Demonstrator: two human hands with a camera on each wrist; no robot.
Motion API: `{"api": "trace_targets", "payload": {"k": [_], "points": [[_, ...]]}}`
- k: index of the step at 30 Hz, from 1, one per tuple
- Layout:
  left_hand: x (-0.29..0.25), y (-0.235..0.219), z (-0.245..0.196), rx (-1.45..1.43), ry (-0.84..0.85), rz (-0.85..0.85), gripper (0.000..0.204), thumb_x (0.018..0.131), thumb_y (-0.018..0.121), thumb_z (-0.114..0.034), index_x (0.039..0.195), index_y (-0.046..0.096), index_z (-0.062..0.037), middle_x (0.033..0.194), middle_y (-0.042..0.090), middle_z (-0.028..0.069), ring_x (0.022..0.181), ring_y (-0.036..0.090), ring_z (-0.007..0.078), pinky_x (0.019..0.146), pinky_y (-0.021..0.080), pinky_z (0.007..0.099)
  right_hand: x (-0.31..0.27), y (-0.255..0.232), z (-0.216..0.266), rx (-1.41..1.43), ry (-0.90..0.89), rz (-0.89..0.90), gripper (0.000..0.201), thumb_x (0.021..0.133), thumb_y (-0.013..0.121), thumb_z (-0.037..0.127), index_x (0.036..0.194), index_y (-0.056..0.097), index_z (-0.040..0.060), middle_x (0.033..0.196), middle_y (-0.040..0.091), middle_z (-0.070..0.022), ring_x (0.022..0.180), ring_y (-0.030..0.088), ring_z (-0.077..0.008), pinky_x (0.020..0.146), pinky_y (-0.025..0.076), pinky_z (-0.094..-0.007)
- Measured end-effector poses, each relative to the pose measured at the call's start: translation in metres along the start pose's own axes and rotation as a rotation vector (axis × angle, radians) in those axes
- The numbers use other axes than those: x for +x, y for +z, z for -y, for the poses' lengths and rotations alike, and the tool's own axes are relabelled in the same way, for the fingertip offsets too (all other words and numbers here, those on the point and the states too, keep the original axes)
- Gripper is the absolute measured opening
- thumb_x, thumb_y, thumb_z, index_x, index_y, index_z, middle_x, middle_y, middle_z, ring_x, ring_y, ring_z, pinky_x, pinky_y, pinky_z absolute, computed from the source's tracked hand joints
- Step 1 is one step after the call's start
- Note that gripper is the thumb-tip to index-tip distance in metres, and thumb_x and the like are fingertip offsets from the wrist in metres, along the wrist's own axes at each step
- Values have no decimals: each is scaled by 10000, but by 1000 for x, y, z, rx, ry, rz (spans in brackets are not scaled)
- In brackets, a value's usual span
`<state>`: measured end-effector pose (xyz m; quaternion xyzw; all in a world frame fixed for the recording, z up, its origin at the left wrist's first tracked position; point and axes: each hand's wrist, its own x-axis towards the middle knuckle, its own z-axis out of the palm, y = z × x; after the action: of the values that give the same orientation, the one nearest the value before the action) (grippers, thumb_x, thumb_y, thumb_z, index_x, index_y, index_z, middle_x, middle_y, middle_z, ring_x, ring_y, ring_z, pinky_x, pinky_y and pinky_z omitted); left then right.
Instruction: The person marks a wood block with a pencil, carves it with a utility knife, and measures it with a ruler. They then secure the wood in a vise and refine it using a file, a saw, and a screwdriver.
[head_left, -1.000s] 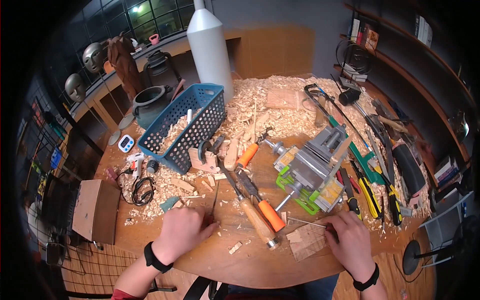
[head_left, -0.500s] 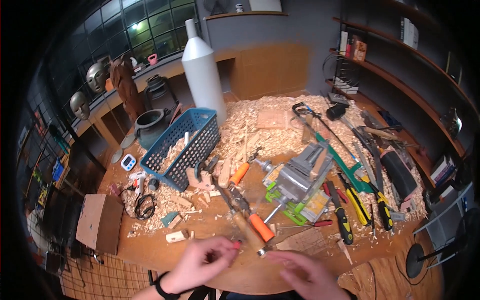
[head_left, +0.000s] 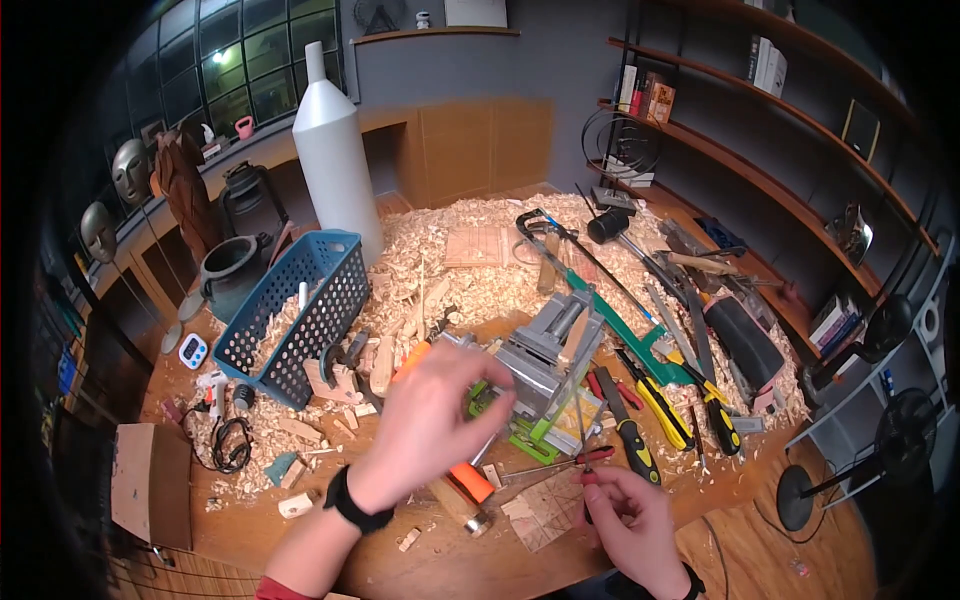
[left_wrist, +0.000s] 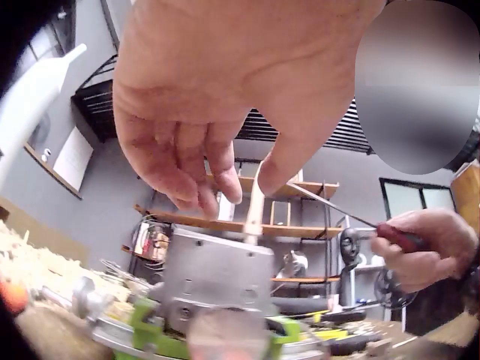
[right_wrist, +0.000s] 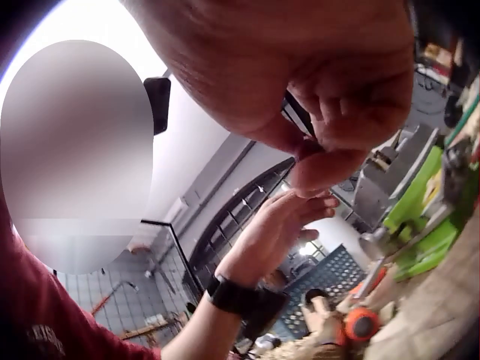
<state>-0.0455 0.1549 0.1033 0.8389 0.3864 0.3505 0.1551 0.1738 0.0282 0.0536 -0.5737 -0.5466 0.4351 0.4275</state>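
Note:
My right hand pinches a red-handled tool with a thin metal shaft pointing upward. The left wrist view shows its red handle in the fingers. My left hand is raised in front of the grey bench vise, fingers loosely bent with nothing visible in them. A narrow wooden piece stands up from the vise jaws; the left thumb overlaps it in the left wrist view. Another red-handled tool lies on the table by a marked wooden board.
A wooden-handled chisel and orange-handled tool lie partly under the left hand. Yellow-black tools and a green saw are at right. A blue basket stands at left, and wood shavings cover the back.
The red-handled tool has passed from my left hand to my right. Another red-handled tool left the right hand and lies on the table. My left hand has risen toward the vise.

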Motion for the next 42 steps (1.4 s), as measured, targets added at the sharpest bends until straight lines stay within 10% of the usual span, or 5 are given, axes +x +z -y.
{"api": "trace_targets", "payload": {"k": [5, 16, 28, 42], "points": [[38, 17, 39, -61, 173, 156, 899, 707, 855, -225, 1451, 385, -39, 1444, 454, 206, 1330, 461, 350, 1139, 344, 405, 3, 10, 11, 169, 173, 23, 189, 988, 583, 96, 1142, 620, -9, 721, 686, -1, 495, 505, -8, 461, 369, -193], [56, 28, 42, -260, 143, 225, 1028, 604, 912, -150, 1482, 382, -75, 1226, 644, 168, 1128, 634, 297, 967, 491, 366, 19, 22, 25, 328, 245, 108, 167, 1038, 469, 91, 1132, 546, -24, 799, 711, -156, 433, 541, -91, 444, 416, -196], [42, 51, 15, 73, 113, -87, 1021, 525, 929, -232, 1418, 452, -104, 1133, 617, 155, 1034, 638, 333, 876, 518, 424, 5, 12, 26, 427, 276, 94, 178, 1034, 501, 108, 1171, 556, 8, 742, 692, -85, 425, 479, -37, 390, 356, -198], [42, 52, 10, 58, 62, -53, 989, 534, 922, -179, 1413, 470, -128, 1180, 596, 119, 973, 638, 297, 845, 530, 393, 6, 3, 24, 431, 276, 53, 170, 1011, 522, 58, 1158, 581, -3, 676, 649, -17, 460, 429, -9, 451, 320, -196]]}}
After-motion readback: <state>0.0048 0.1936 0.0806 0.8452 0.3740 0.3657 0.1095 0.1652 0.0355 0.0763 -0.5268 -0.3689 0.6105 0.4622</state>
